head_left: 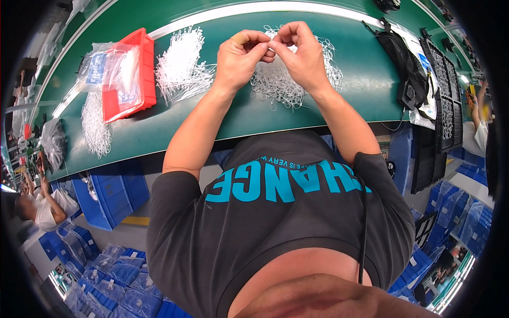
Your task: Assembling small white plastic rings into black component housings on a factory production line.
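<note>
My left hand (238, 59) and my right hand (303, 57) meet fingertip to fingertip over the green table (233, 119). Both are closed in a pinch, with thumbs and forefingers together. Whatever lies between them is too small to make out. Under and behind my hands spreads a pile of thin white looped strips (278, 87), partly hidden by my fingers and wrists. To the left of my left hand lies a heap of straight thin white strips (183, 66), which look like cable ties.
Farther left, a red plastic bin (147, 69) stands tilted with clear bags (108, 66) over its side. Another white heap (95, 124) lies beside it. A black bag-like item (405, 66) and black trays (445, 100) are at the right. Blue crates (111, 196) stand below the table edge.
</note>
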Action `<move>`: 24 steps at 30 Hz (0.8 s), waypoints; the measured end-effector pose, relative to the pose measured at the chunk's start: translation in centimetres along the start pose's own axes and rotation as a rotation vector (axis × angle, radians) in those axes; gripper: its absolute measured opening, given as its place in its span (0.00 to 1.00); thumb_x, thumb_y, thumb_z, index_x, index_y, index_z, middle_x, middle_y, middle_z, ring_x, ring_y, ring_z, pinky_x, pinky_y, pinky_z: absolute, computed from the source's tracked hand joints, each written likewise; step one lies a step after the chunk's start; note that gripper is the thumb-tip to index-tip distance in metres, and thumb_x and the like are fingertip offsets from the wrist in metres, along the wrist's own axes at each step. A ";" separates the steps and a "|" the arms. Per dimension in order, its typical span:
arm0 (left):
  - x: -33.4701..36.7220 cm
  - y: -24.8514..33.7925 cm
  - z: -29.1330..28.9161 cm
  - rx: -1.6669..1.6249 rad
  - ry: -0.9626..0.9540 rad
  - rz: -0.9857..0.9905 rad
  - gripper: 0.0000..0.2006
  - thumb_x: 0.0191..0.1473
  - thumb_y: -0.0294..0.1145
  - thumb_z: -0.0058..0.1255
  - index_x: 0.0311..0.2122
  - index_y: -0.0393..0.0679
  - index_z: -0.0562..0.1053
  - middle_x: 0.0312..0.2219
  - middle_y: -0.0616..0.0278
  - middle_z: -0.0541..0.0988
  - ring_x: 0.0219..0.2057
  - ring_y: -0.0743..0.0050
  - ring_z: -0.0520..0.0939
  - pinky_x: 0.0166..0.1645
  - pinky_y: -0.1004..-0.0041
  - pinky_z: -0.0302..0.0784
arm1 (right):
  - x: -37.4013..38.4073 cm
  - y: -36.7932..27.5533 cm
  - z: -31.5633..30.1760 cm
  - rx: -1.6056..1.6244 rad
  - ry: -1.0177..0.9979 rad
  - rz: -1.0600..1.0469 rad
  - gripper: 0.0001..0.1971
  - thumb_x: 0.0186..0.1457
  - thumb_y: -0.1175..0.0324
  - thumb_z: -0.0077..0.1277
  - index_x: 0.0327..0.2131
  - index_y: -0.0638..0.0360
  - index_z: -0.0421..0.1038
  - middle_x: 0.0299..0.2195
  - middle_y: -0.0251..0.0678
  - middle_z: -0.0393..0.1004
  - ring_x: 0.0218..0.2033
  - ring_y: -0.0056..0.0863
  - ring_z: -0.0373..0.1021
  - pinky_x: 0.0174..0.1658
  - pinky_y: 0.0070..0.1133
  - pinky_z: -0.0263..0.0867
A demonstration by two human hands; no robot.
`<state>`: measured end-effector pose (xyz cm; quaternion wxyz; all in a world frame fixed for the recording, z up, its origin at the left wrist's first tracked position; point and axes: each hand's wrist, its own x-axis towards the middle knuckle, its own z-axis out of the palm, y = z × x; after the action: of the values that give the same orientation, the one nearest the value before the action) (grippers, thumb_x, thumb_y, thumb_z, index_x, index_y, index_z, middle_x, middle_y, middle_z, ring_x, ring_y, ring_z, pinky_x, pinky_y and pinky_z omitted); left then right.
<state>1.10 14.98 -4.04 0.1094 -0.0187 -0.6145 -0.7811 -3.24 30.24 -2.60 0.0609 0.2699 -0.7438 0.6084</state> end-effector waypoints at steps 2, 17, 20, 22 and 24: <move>0.1 0.1 -0.1 0.126 -0.030 -0.032 0.06 0.56 0.22 0.51 0.38 0.33 0.75 0.30 0.58 0.80 0.30 0.76 0.82 0.36 0.77 0.82 | 0.0 0.1 -0.2 -0.029 -0.011 0.015 0.12 0.52 0.73 0.58 0.38 0.64 0.66 0.28 0.33 0.75 0.32 0.19 0.72 0.38 0.18 0.68; 6.8 0.5 -10.8 1.720 0.167 -0.293 0.08 0.50 0.34 0.55 0.35 0.45 0.77 0.36 0.48 0.81 0.41 0.48 0.81 0.45 0.58 0.75 | -0.9 2.0 -3.5 -0.293 0.017 -0.026 0.07 0.51 0.69 0.56 0.33 0.61 0.74 0.30 0.36 0.77 0.31 0.30 0.73 0.38 0.25 0.69; 6.9 0.2 -11.2 1.717 0.191 -0.296 0.08 0.50 0.34 0.54 0.35 0.44 0.77 0.35 0.48 0.81 0.40 0.48 0.81 0.44 0.58 0.75 | -1.0 2.0 -3.6 -0.314 -0.012 -0.007 0.09 0.51 0.70 0.57 0.36 0.62 0.75 0.31 0.34 0.77 0.32 0.23 0.72 0.39 0.21 0.68; 7.1 0.2 -11.5 1.640 0.181 -0.270 0.08 0.51 0.33 0.54 0.34 0.42 0.77 0.33 0.48 0.81 0.38 0.51 0.82 0.43 0.60 0.75 | -1.0 1.8 -3.6 -0.306 -0.007 -0.004 0.08 0.51 0.70 0.57 0.36 0.62 0.75 0.31 0.34 0.77 0.32 0.24 0.72 0.39 0.21 0.68; 7.6 0.0 -12.3 1.564 0.175 -0.249 0.08 0.51 0.33 0.53 0.34 0.40 0.77 0.32 0.48 0.81 0.35 0.54 0.82 0.42 0.62 0.76 | -0.8 1.5 -3.3 -0.296 -0.005 -0.004 0.08 0.51 0.70 0.57 0.35 0.62 0.75 0.31 0.35 0.77 0.32 0.24 0.72 0.39 0.21 0.68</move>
<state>-5.03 1.95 -5.78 0.0506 0.1934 -0.9713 -0.1287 -4.07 33.81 -3.44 0.0992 0.2610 -0.8250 0.4914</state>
